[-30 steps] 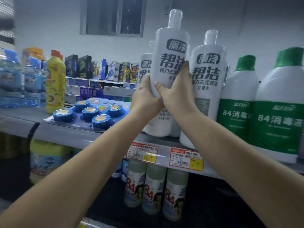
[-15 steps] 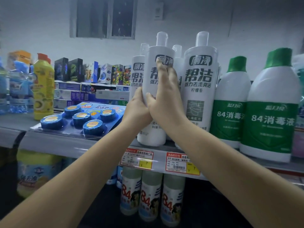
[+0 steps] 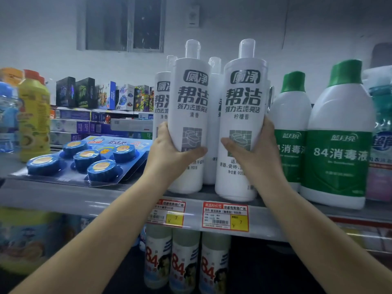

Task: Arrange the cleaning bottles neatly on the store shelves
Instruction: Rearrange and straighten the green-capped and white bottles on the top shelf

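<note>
Two tall white toilet-cleaner bottles are standing upright at the front edge of the metal shelf (image 3: pixel 63 196), and each is being gripped by one hand. The left hand (image 3: pixel 171 149) is wrapping around the lower half of the left white bottle (image 3: pixel 189 115), thumb lying across its front below the printed toilet picture. The right hand (image 3: pixel 254 149) is clasping the right white bottle (image 3: pixel 241 115) the same way — thumb on the front, fingers curling round the far side. The two bottles are standing just beside each other with a narrow gap between them, and more white bottles (image 3: pixel 161 107) of the same kind are showing behind them.

Taking the right white bottle as the landmark: just to its right two green-capped disinfectant bottles (image 3: pixel 339 145) are standing in a row; below it two red-and-yellow price tags (image 3: pixel 224 216) are sitting on the shelf edge; further below, three pale "84" bottles (image 3: pixel 184 266) are lined up on the lower shelf. Well to its left a blue blister pack of round blocks (image 3: pixel 89 160) is lying tilted — and beyond that a yellow bottle (image 3: pixel 34 119) is standing.
</note>
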Action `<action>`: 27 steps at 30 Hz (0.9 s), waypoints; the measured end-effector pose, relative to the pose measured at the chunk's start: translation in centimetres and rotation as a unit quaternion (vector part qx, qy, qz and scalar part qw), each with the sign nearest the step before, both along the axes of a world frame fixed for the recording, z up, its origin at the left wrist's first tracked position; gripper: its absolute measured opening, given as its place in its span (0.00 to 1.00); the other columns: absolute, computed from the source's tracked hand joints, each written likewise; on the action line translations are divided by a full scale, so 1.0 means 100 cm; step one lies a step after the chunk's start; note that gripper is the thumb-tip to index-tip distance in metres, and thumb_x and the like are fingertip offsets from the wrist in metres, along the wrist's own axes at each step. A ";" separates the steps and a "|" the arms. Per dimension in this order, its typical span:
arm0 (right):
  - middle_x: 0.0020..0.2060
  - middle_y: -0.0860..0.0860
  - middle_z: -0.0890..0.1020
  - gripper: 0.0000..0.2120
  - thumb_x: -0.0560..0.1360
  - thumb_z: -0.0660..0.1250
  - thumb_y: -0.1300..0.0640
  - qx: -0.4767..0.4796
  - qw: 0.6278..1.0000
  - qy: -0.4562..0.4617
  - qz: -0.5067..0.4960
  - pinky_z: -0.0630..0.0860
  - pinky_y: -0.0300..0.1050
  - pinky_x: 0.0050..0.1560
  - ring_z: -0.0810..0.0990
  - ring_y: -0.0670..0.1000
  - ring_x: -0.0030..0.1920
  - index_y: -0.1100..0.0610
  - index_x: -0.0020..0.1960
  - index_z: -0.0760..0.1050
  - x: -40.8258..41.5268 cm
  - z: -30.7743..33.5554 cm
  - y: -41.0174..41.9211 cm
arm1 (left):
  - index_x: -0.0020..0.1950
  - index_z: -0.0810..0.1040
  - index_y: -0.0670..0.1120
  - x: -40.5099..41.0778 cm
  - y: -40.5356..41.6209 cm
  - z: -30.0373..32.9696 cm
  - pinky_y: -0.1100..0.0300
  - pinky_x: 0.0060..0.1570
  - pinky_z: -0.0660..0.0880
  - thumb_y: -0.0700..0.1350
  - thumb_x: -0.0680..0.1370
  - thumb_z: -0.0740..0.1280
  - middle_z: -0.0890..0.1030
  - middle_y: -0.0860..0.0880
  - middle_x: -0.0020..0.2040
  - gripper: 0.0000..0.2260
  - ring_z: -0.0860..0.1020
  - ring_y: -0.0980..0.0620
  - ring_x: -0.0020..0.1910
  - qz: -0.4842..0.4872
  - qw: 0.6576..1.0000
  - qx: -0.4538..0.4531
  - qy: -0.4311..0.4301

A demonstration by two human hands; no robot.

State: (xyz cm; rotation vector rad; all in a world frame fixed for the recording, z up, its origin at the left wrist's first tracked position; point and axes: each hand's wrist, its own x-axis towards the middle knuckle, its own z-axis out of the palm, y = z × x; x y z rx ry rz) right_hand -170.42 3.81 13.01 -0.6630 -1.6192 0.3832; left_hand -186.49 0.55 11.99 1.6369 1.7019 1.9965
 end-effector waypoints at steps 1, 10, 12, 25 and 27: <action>0.60 0.45 0.74 0.36 0.66 0.75 0.54 -0.019 1.000 0.009 0.021 0.72 0.31 0.51 0.74 0.43 0.56 0.49 0.68 0.59 0.000 -0.001 0.002 | 0.59 0.66 0.52 0.000 0.000 0.000 0.59 0.43 0.73 0.49 0.63 0.76 0.77 0.54 0.49 0.29 0.76 0.56 0.48 -0.001 1.000 0.004 -0.004; 0.51 0.37 0.75 0.35 0.68 0.74 0.55 -0.017 0.995 0.047 0.082 0.69 0.18 0.39 0.74 0.33 0.49 0.50 0.69 0.59 -0.012 -0.004 0.008 | 0.57 0.66 0.53 -0.019 -0.008 -0.002 0.60 0.38 0.72 0.47 0.65 0.75 0.77 0.56 0.46 0.26 0.76 0.58 0.45 0.012 1.000 0.023 -0.018; 0.51 0.37 0.75 0.32 0.68 0.74 0.55 -0.011 0.994 0.052 0.092 0.71 0.21 0.42 0.75 0.34 0.50 0.49 0.66 0.61 -0.018 -0.005 0.009 | 0.56 0.66 0.53 -0.025 -0.011 -0.003 0.63 0.35 0.69 0.47 0.65 0.75 0.77 0.56 0.45 0.25 0.75 0.61 0.43 0.017 0.999 0.028 -0.018; 0.59 0.47 0.74 0.33 0.65 0.75 0.52 0.017 0.993 0.050 0.107 0.73 0.44 0.60 0.74 0.46 0.60 0.49 0.65 0.63 -0.054 -0.007 0.009 | 0.57 0.69 0.56 -0.050 -0.014 0.000 0.46 0.51 0.77 0.56 0.55 0.73 0.79 0.53 0.51 0.33 0.79 0.52 0.51 -0.017 1.000 -0.005 -0.013; 0.59 0.46 0.74 0.34 0.65 0.75 0.51 0.019 0.993 0.052 0.104 0.72 0.43 0.60 0.73 0.46 0.60 0.49 0.66 0.63 -0.056 -0.008 0.009 | 0.58 0.70 0.56 -0.054 -0.014 0.000 0.47 0.51 0.78 0.56 0.54 0.73 0.80 0.55 0.49 0.33 0.80 0.53 0.49 -0.037 0.999 -0.006 -0.018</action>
